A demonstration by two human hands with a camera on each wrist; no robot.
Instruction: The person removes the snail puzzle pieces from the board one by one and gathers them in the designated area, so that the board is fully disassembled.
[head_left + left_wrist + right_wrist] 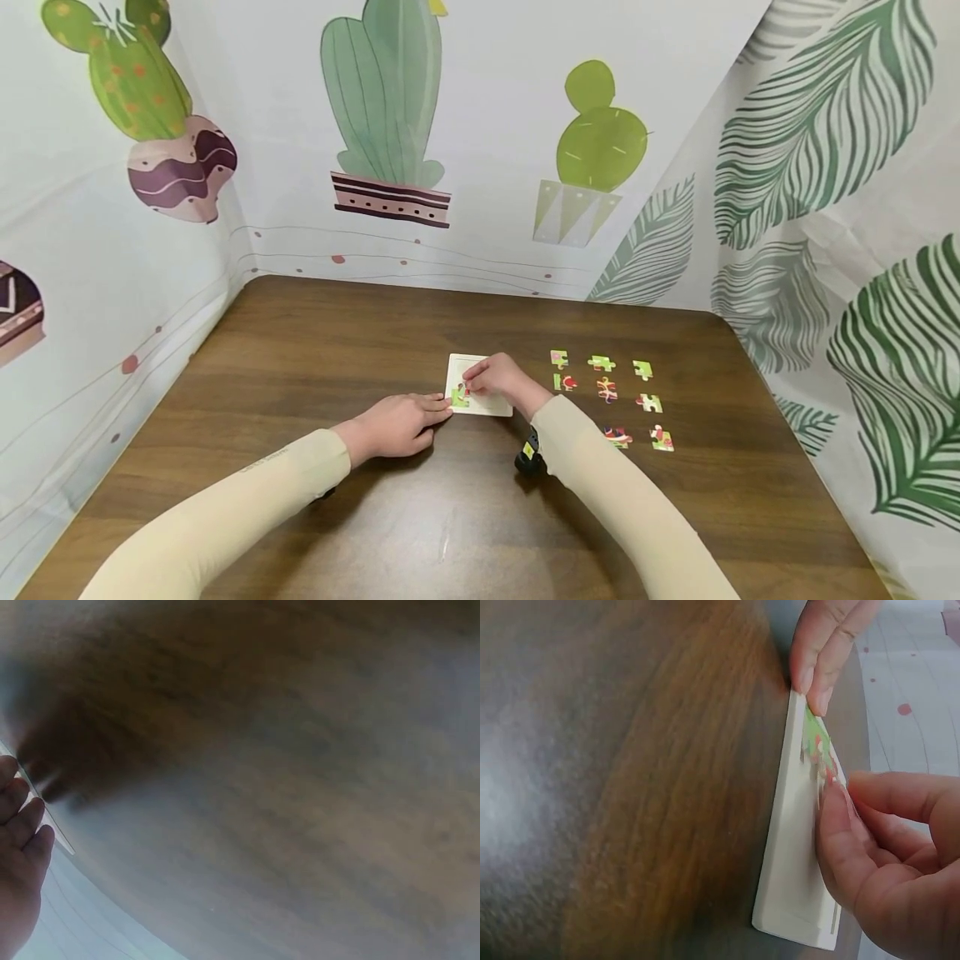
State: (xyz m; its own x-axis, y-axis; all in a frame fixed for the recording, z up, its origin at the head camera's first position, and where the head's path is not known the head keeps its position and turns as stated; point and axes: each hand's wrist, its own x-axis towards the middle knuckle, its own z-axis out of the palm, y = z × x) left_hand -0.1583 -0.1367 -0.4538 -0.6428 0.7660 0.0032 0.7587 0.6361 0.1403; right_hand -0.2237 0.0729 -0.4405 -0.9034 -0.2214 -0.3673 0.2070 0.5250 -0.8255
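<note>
A small white puzzle tray [491,407] lies on the table, with a green piece [460,399] in its near left corner. Fingertips of my left hand [397,425] rest at the tray's left edge, the fingers fairly straight. Over the tray's left part, my right hand [504,377] pinches a puzzle piece [831,774] between thumb and fingers, right beside the green one. The right wrist view shows this piece partly hidden by the fingertips. At the left wrist view's edge, the left fingers [26,825] touch the tray's rim.
Several loose puzzle pieces [606,388] lie spread in rough rows right of the tray. Near the right forearm, which partly covers that area, is a red and blue piece [618,437]. The brown wooden table [337,342] meets a printed cactus backdrop [480,258] behind.
</note>
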